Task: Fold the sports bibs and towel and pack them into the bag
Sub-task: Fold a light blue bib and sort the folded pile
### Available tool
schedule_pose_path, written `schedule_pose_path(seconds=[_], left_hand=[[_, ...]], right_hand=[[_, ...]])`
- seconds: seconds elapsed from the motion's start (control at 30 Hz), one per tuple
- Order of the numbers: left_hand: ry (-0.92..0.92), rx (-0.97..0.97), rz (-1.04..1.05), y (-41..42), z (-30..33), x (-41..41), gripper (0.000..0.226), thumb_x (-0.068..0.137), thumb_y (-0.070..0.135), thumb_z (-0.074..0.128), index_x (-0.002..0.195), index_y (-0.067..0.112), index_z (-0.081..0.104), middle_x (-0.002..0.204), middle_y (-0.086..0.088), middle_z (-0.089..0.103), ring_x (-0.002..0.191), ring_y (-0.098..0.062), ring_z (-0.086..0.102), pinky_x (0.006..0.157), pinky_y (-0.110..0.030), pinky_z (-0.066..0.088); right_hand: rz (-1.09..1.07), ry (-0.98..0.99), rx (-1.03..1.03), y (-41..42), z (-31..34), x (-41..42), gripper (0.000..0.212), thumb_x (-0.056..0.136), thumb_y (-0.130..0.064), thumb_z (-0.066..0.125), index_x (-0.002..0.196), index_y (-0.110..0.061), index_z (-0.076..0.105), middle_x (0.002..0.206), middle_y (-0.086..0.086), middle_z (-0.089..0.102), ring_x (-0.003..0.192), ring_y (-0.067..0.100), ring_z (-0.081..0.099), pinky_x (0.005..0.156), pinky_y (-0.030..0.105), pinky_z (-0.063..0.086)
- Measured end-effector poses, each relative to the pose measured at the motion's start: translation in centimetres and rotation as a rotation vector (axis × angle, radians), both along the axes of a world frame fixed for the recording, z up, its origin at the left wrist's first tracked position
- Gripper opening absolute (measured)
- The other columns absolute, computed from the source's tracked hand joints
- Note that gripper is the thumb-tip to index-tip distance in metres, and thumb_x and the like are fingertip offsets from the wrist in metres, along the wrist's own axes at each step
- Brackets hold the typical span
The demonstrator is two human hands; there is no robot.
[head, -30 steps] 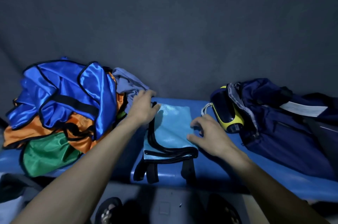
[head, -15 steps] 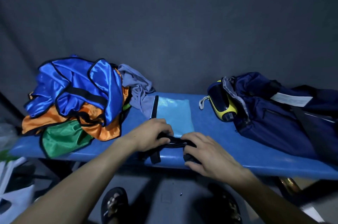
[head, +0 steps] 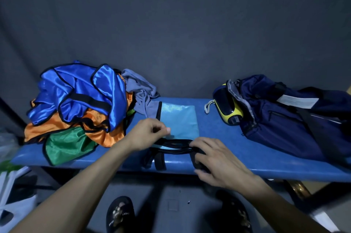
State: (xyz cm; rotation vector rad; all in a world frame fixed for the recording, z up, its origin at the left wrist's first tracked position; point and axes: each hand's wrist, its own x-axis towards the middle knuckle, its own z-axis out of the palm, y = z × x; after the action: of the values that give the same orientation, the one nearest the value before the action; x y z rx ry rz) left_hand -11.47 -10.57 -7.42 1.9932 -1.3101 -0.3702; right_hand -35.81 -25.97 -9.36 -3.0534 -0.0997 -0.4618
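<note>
Bib, light-blue, black-trimmed, folded flat

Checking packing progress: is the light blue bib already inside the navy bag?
No. The light blue bib lies flat on the blue bench, left of the navy bag, with both hands at its near edge.

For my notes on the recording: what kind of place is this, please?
Probably a changing room or sports storage corner, though I cannot be sure. A blue padded bench stands against a dark wall, carrying a heap of coloured sports bibs and a navy bag.
</note>
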Motion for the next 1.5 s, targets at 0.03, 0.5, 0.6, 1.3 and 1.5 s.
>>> schedule_pose_path(seconds=[0.03,0.5,0.6,1.3,1.5], left_hand=[[-0.018,-0.005,0.087,0.0,0.1,0.2,0.026,0.095,0.032,0.071,0.069,0.034,0.067,0.073,0.013,0.068,0.076,-0.004,0.065,0.071,-0.027,0.048],[-0.177,0.454,0.415,-2.5,-0.5,-0.7,0.029,0.085,0.046,0.073,0.082,0.018,0.072,0.087,-0.004,0.071,0.086,-0.028,0.066,0.073,-0.035,0.056],[-0.185,0.411,0.393,-2.1,-0.4,-0.6,0.024,0.085,0.039,0.074,0.083,0.016,0.070,0.088,-0.005,0.070,0.088,-0.030,0.066,0.074,-0.037,0.056],[-0.378,0.215,-0.396,-1.9,-1.0,-3.6,0.029,0.105,0.039,0.046,0.117,0.027,0.070,0.126,0.011,0.058,0.111,-0.016,0.049,0.101,-0.036,0.041],[-0.354,0.210,-0.382,-1.9,-1.6,-3.6,0.028,0.104,0.041,0.047,0.116,0.031,0.071,0.123,0.012,0.056,0.108,-0.014,0.045,0.101,-0.038,0.039]], right_hand=[[-0.020,-0.007,0.064,0.2,0.2,0.0,0.026,0.085,-0.046,0.065,0.078,-0.023,0.055,0.127,-0.004,0.056,0.118,0.017,0.053,0.090,0.036,0.049],[-0.043,0.002,0.310,-0.4,-0.3,2.5,0.035,0.095,-0.046,0.059,0.123,-0.025,0.061,0.130,-0.010,0.053,0.117,0.014,0.055,0.092,0.036,0.051],[0.042,0.104,0.166,-0.9,0.1,1.2,0.048,0.085,-0.065,0.064,0.116,-0.029,0.059,0.144,-0.008,0.044,0.128,0.013,0.048,0.097,0.030,0.047],[-0.531,0.048,0.911,-1.0,0.4,4.0,0.039,0.093,-0.031,0.070,0.062,-0.019,0.050,0.053,-0.009,0.043,0.052,0.007,0.038,0.055,0.027,0.031],[-0.579,0.003,0.584,-0.3,0.3,5.7,0.027,0.084,-0.026,0.075,0.075,-0.030,0.050,0.082,-0.011,0.052,0.080,0.012,0.049,0.071,0.033,0.043]])
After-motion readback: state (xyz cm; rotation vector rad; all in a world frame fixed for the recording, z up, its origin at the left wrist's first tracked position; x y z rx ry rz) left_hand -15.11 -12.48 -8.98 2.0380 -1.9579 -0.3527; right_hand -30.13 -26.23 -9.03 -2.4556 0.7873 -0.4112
